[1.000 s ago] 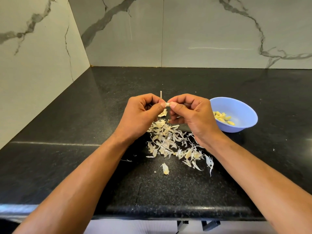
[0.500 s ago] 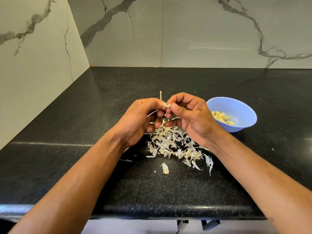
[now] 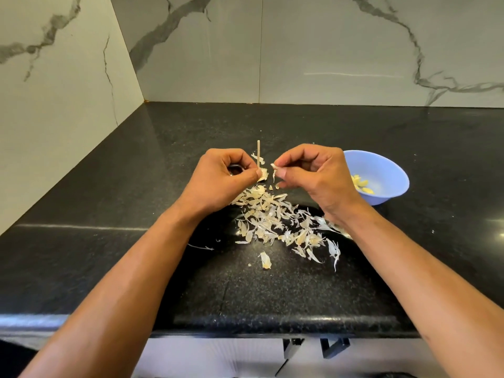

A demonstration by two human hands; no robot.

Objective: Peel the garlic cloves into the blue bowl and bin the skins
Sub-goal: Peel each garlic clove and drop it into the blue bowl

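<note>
Marble wall (image 3: 54, 99) on the far left, meeting a second marble wall (image 3: 327, 50) at the corner. Black counter (image 3: 109, 268) below both, running the full width.

Two bare hands above the counter, a small gap between them. Left hand (image 3: 223, 178): fingers curled tight, thumb pressing a garlic piece (image 3: 262, 175) against the forefinger; whether clove or only husk, cannot tell. One thin pale stalk (image 3: 258, 155) standing upright from that pinch. One small metal glint (image 3: 236, 168) inside the curled fingers, too hidden to name.

Right hand (image 3: 313, 175): fingers curled, thumb and forefinger pinching one small scrap of skin (image 3: 273, 167), held apart from the garlic piece in the left hand.

Pile of skins (image 3: 275, 219) on the counter below and between both hands, dozens of flakes, too many and too tangled to count. One single flake (image 3: 265, 260) lying alone, nearer the counter edge. One thin strand (image 3: 200, 247) lying apart to the left of the pile.

One blue bowl (image 3: 387, 170) just right of the right hand, partly hidden behind it, resting on the counter. Peeled yellow cloves (image 3: 361, 184) inside, heaped on the side nearest the hand; several showing, exact count unclear.

Two dark handles (image 3: 313, 347) below the counter edge.
</note>
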